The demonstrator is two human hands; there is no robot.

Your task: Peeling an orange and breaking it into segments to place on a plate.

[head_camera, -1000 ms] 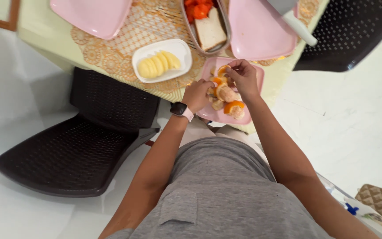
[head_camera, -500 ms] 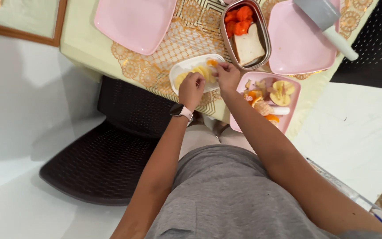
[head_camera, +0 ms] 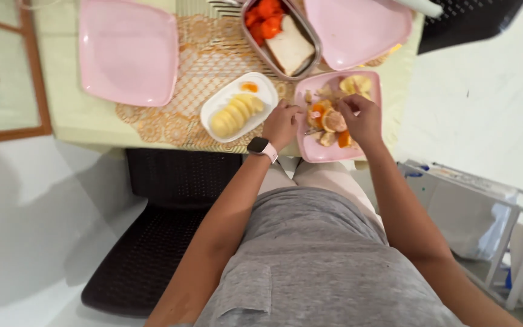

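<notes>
Fruit plate [head_camera: 370, 97], pink & square, sits at the near edge of the desk [head_camera: 80, 118], right of centre, w/ cut fruit pieces [head_camera: 334, 121] piled on it: orange segments, pale banana-like slices at the far corner. Both hands are over it. Left hand [head_camera: 281, 123] rests at the plate's left rim, fingers curled in, grip narrow; can't tell if it pinches anything. A watch w/ a pale strap [head_camera: 263, 148] is on that wrist. Right hand [head_camera: 361, 115] is on top of the fruit, fingers bent down & touching the pieces near the middle of the plate; grip narrow, looks closed around a piece but the fingers hide it, so can't tell for sure.

Just left of the fruit plate, close to the left hand: a white oblong dish [head_camera: 228, 100] w/ a row of yellow banana slices [head_camera: 234, 114] & 1 small orange bit at its far end. Beyond, a metal lunch box [head_camera: 316, 42] holds a slice of white bread [head_camera: 290, 49] & red-orange chunks [head_camera: 264, 15]. 2 more pink plates: 1 at far left [head_camera: 128, 51], 1 at far right [head_camera: 358, 27] behind the fruit plate. A beige lace mat [head_camera: 195, 72] lies under the dish & box. A dark woven chair [head_camera: 164, 230] stands below the desk edge, left of the person's grey shirt [head_camera: 310, 266].
</notes>
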